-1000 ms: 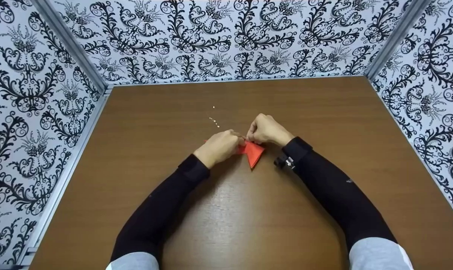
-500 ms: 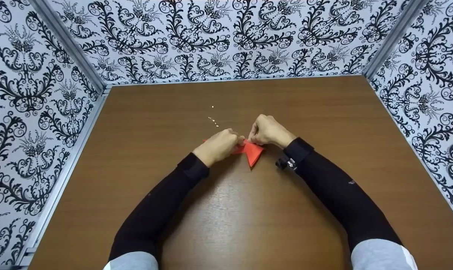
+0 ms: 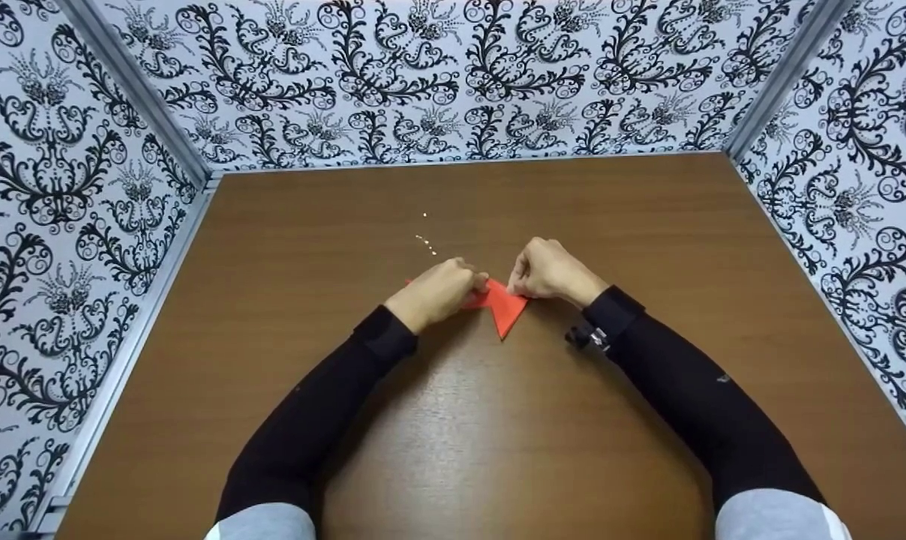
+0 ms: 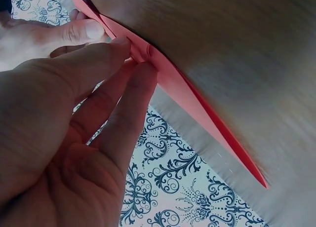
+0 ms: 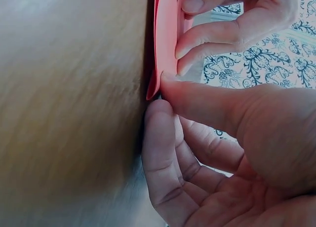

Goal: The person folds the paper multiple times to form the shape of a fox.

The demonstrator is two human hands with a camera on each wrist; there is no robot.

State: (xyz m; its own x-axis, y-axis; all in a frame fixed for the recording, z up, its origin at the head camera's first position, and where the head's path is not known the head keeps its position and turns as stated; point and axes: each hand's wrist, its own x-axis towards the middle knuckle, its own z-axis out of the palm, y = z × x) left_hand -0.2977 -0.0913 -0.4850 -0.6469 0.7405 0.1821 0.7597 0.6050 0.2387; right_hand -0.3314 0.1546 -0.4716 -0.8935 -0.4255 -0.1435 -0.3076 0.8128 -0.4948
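A piece of folded red paper, with a pointed flap toward the near side, lies on the brown table. My left hand holds it on the left, covering much of that part. Thumb and fingertips of that hand pinch at a small fold in the paper in the left wrist view. At the right end, my right hand has its thumb and index finger at the edge. The right wrist view shows that thumb on the paper and the index fingertip right at its lower corner.
Several tiny white scraps lie on the table beyond the left hand. Patterned black-and-white walls enclose the back and sides, with grey metal posts at the corners. A small dark camera hangs at the right wrist.
My right hand has slid right and slightly nearer along the paper's upper edge to its right corner. The left hand stays in place on the paper.
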